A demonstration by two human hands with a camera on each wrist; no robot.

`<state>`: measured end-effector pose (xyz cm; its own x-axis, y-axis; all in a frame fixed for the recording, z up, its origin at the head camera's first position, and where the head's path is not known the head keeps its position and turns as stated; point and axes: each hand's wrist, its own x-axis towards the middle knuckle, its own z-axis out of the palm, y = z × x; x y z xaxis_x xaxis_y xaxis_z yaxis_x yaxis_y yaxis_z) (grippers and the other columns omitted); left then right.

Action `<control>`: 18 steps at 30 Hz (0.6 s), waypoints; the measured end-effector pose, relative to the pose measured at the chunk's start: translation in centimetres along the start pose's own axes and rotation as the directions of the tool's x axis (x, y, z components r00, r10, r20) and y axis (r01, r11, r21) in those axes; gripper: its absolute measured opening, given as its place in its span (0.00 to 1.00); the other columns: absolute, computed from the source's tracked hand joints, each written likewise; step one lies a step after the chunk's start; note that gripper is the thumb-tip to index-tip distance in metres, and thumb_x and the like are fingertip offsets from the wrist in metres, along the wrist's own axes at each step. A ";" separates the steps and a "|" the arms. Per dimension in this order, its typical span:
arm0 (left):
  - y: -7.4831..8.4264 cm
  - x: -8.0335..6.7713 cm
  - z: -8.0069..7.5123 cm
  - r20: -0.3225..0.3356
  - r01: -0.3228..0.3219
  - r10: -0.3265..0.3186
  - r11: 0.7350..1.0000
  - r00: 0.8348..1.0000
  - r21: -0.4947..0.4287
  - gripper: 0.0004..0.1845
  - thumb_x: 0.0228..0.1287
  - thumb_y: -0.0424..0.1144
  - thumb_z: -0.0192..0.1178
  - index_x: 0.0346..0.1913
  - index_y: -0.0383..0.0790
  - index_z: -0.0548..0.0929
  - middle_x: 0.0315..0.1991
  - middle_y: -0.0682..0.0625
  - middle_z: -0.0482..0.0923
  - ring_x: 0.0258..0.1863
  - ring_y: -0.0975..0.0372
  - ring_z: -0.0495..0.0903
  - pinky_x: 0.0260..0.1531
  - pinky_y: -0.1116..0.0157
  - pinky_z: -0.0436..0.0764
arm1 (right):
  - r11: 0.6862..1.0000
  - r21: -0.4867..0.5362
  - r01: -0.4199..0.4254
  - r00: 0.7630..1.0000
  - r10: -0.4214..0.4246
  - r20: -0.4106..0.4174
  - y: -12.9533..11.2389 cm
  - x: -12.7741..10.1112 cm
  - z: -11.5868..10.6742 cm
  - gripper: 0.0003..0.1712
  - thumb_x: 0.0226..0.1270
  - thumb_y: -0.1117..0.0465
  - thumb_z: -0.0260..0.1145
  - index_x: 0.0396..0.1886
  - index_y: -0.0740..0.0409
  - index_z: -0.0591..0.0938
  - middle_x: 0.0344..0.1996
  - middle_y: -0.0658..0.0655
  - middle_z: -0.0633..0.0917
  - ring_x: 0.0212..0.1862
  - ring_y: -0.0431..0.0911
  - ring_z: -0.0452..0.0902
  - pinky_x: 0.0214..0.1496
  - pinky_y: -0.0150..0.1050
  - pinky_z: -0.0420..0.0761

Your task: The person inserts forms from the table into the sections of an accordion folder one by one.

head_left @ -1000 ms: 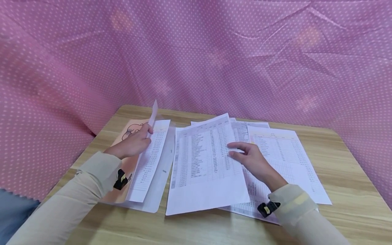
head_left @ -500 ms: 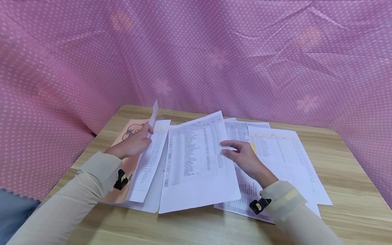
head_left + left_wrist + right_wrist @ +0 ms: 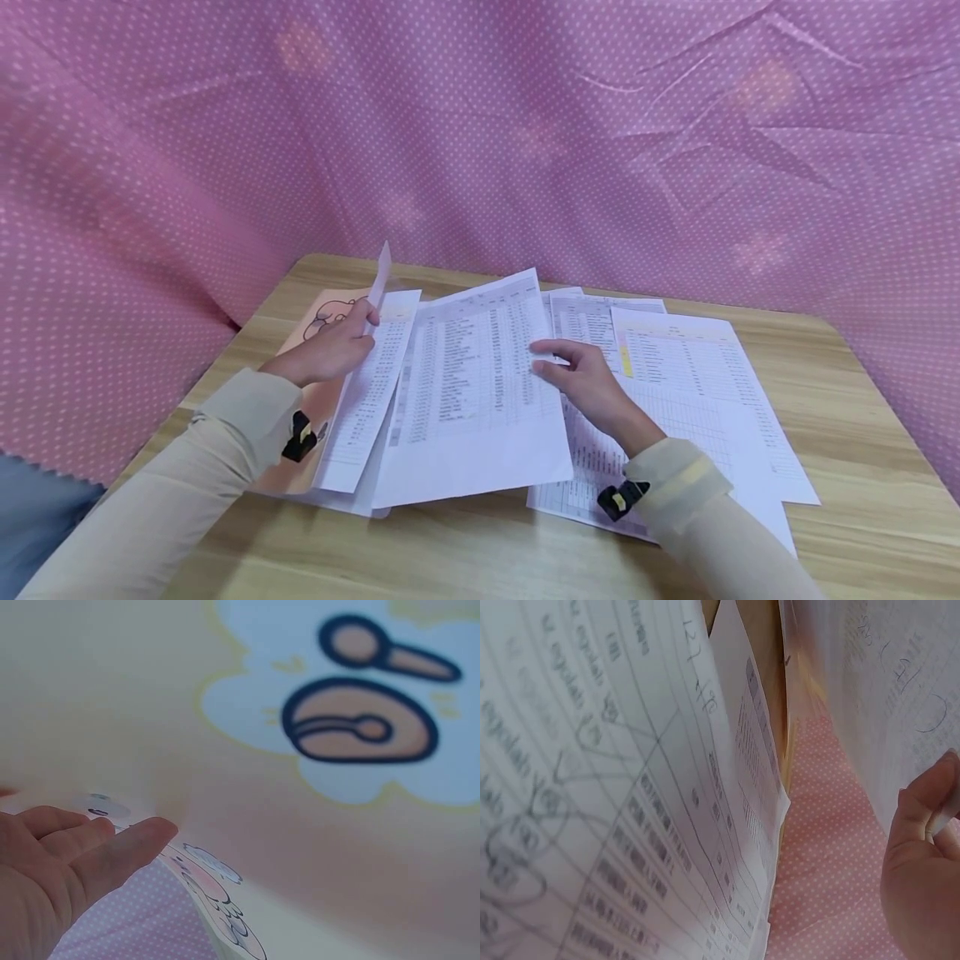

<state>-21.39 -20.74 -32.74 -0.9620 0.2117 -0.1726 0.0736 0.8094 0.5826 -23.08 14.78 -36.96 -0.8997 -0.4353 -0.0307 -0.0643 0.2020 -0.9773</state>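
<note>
Slid leftward since a second ago onto the clear folder (image 3: pixel 352 500), the printed sheet (image 3: pixel 472 392), light, floppy and best pinched at an edge, lies mid-table between the left hand (image 3: pixel 330 350) pinching a raised flap (image 3: pixel 381 275) and the right hand (image 3: pixel 581 379) gripping its right edge.

The printed sheet (image 3: pixel 472 392) lies mid-table (image 3: pixel 862 467). Left of the sheet, partly under its edge, sits the open folder (image 3: pixel 318 333) with a narrower page (image 3: pixel 367 400) on it. Right of the sheet, more papers (image 3: pixel 690 383) overlap. Behind the sheet hangs the dotted cloth (image 3: pixel 525 125).
</note>
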 end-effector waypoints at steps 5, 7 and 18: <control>0.1 0.0 -0.1 -0.001 0.001 -0.001 1.000 1.000 -0.002 0.15 0.67 0.37 0.36 0.55 0.39 0.54 0.48 0.35 0.70 0.37 0.51 0.72 0.33 0.61 0.68 | 1.000 -0.004 -0.023 1.000 0.023 -0.008 0.1 0.2 0.5 0.20 0.67 0.57 0.61 0.58 0.51 0.76 0.58 0.55 0.75 0.48 0.49 0.81 0.47 0.42 0.80; 0.1 0.0 -0.1 0.002 0.004 -0.004 1.000 1.000 -0.004 0.15 0.68 0.37 0.35 0.55 0.39 0.54 0.48 0.35 0.70 0.37 0.51 0.71 0.34 0.61 0.68 | 0.999 -0.004 -0.034 0.999 0.034 -0.012 0.2 0.3 0.7 0.20 0.67 0.57 0.61 0.58 0.51 0.77 0.58 0.55 0.76 0.47 0.49 0.81 0.47 0.43 0.80; -0.1 0.0 0.0 -0.017 -0.008 0.008 1.000 1.000 0.019 0.15 0.67 0.37 0.37 0.55 0.39 0.56 0.46 0.36 0.72 0.30 0.54 0.69 0.28 0.62 0.67 | 0.999 -0.029 -0.039 0.999 0.038 -0.034 0.5 1.0 1.6 0.19 0.67 0.56 0.61 0.57 0.49 0.77 0.57 0.53 0.76 0.48 0.47 0.81 0.47 0.41 0.80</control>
<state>-21.40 -20.84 -32.79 -0.9658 0.2086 -0.1542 0.0859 0.8181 0.5686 -23.30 13.01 -37.83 -0.9159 -0.3968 -0.0610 -0.0414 0.2444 -0.9688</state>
